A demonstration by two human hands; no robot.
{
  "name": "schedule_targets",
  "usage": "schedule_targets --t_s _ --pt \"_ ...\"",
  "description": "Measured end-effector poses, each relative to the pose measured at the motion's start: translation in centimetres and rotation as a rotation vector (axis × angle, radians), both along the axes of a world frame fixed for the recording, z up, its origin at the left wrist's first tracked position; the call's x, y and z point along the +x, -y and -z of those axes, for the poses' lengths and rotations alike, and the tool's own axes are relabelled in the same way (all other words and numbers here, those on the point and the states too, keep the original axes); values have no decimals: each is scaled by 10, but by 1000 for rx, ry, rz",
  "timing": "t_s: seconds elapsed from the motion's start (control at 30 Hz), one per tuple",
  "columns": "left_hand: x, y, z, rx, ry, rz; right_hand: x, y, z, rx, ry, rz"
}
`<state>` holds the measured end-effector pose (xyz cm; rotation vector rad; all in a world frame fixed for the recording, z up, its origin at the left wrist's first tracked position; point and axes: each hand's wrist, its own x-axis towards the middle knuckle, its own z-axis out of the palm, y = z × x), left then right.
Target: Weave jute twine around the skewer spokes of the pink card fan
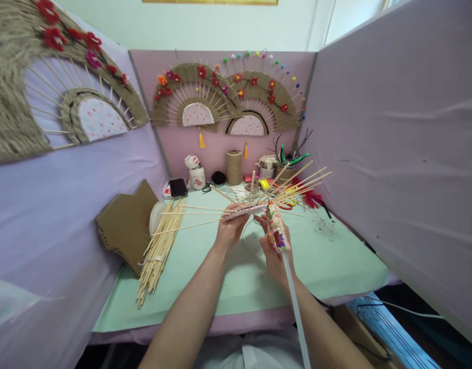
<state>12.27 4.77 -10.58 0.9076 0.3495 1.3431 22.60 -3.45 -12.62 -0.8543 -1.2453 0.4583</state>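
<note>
My left hand (232,228) is closed on the left side of a half-round fan base (246,211) held up over the table. Thin wooden sticks (301,187) spread outward from the base to the left, the back and the right. In my right hand (276,256) is a glue gun (276,225) with a flowery pattern. Its nozzle is close to the right end of the base; whether it touches, I cannot tell. A long pale glue stick (295,307) trails from its back end. A thin strand hangs below the base, between my hands.
A bundle of wooden sticks (159,256) and a brown cardboard piece (124,225) lie at the left. Along the back stand a twine spool (234,168), a decorated jar (197,175) and green-handled pliers (293,158). Finished fans (197,92) hang on the partition.
</note>
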Motion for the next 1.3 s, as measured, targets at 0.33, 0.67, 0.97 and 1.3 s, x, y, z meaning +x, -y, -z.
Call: schedule_targets --t_s 0.33,0.67,0.97,1.3 --pt "0 0 1 -23 -23 -66 -9 11 2 -70 -17 -172" --pt "-5 -7 4 55 16 -70 -3 15 8 -241 -29 -211" --pt "-8 -5 -1 159 -24 -31 5 12 16 -285 -56 -220" --pt "-8 -5 0 157 -41 -42 6 16 12 -298 17 -217"
